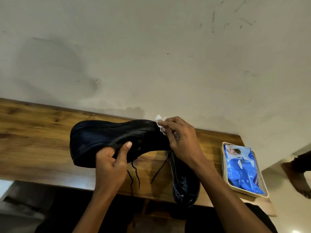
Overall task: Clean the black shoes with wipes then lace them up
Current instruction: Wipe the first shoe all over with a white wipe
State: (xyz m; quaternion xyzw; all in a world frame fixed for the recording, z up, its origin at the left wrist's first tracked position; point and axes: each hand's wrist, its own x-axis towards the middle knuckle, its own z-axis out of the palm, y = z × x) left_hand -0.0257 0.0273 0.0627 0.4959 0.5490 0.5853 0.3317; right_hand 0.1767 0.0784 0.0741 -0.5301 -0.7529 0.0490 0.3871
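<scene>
A black shoe (107,137) is held on its side above the wooden table (33,132), toe to the left. My left hand (112,167) grips it from below near the lace area, thumb on the upper. My right hand (181,140) pinches a white wipe (159,122) against the heel end of that shoe. Loose black laces (134,174) hang down from it. The second black shoe (185,182) lies on the table under my right forearm, its opening facing up.
A blue pack of wipes (242,169) sits in a cream tray (224,165) at the table's right end. A pale wall rises behind the table. Another person's bare foot (297,175) shows at the far right on the floor.
</scene>
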